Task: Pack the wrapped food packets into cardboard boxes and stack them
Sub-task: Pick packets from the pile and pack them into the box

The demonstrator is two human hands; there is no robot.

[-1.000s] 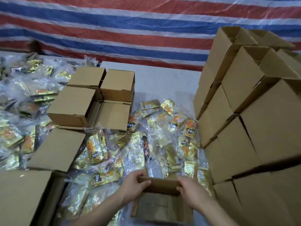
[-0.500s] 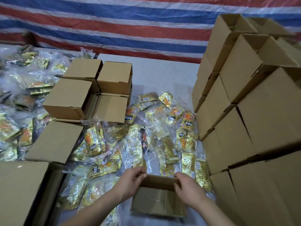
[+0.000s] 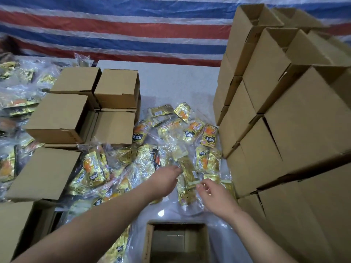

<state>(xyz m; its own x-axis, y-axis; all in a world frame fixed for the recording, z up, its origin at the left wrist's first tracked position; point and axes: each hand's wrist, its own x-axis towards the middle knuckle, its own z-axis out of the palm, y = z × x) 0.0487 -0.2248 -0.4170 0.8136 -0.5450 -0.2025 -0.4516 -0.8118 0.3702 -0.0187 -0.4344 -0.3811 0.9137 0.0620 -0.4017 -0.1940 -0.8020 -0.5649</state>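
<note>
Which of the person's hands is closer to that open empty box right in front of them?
The right. The right hand hovers just beyond the open box, above its far right corner. The left hand reaches farther out, into the pile of packets.

Open box (image 3: 177, 242) mouth up, unobstructed from above. Stacked boxes (image 3: 284, 130) wall off right side. Closed boxes (image 3: 85, 111) block left rear. Bare counter (image 3: 176, 82) strip free between them; packets (image 3: 171, 149) cover middle.

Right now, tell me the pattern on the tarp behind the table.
Red, blue and white stripes on the tarp; head view.
</note>
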